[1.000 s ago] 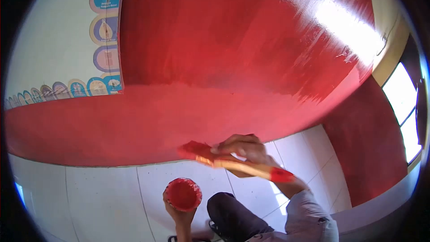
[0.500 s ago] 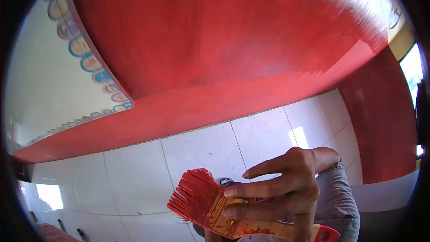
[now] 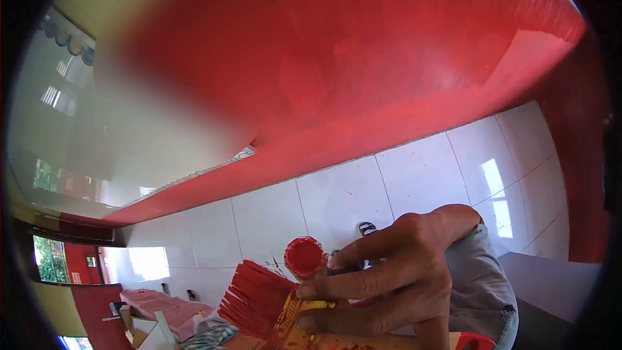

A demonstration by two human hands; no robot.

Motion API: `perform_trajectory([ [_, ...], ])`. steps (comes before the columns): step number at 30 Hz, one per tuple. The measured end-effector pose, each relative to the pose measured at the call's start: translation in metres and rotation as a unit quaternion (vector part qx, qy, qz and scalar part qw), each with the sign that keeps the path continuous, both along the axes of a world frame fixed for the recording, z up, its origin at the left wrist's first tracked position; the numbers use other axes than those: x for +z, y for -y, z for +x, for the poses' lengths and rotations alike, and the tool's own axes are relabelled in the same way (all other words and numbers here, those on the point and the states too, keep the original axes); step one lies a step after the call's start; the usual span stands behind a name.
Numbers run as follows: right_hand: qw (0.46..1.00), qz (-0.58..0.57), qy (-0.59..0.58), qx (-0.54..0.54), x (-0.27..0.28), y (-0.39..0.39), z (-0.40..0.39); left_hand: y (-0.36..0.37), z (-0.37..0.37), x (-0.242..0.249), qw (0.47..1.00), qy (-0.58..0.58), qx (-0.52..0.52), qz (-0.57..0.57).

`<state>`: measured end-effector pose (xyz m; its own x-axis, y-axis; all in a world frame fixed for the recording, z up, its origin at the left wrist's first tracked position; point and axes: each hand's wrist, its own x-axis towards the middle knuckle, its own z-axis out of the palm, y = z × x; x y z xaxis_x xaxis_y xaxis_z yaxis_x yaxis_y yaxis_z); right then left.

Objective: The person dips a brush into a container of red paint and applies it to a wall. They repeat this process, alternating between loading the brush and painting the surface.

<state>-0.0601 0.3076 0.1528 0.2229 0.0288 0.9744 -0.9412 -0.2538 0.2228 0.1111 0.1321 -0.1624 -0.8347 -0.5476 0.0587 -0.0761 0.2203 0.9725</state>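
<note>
My right hand (image 3: 395, 279) grips a wide paintbrush (image 3: 285, 317), its fingers laid across the yellow label and handle. Thick red paint coats the bristles (image 3: 253, 298), which point left and clump into strands. The handle's red end (image 3: 473, 341) shows below the hand. Just beyond the brush is a small round container (image 3: 304, 256) with red paint inside and on its rim. The brush and my right hand hide its lower part. My left hand is not clearly visible; whether it holds the container is hidden.
A red-painted wall (image 3: 363, 58) fills the upper view, beside a glossy whiteboard (image 3: 78, 129) with a decorated border. White floor tiles (image 3: 337, 201) run along its base. A sandal (image 3: 367, 228) shows near my hand. At lower left is a pink-covered surface (image 3: 162, 308).
My view has swung left, bringing in more whiteboard and the far doorway. The paint container has come into sight beside the brush, which my right hand still holds.
</note>
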Motion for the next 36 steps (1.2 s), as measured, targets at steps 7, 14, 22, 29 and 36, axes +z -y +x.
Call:
perform_trajectory([
  [7, 0.992, 0.092, 0.070, -0.042, 0.022, -0.080, 0.073, -0.045, 0.034, 0.037, 1.000, -0.030, -0.001, -0.007],
  [14, 0.978, 0.194, 0.073, -0.007, 0.034, -0.113, 0.150, -0.079, 0.084, 0.043, 0.998, -0.065, -0.002, 0.008],
  [22, 0.998, 0.033, -0.014, -0.050, 0.029, -0.116, 0.207, -0.121, 0.112, 0.048, 0.995, -0.093, -0.023, 0.021],
  [29, 0.932, 0.271, 0.212, -0.117, -0.011, -0.160, 0.190, -0.139, 0.108, 0.053, 0.993, -0.115, 0.001, 0.020],
  [36, 0.833, 0.347, 0.367, -0.224, -0.113, -0.176, 0.073, -0.137, 0.079, 0.033, 0.992, -0.074, 0.072, 0.076],
])
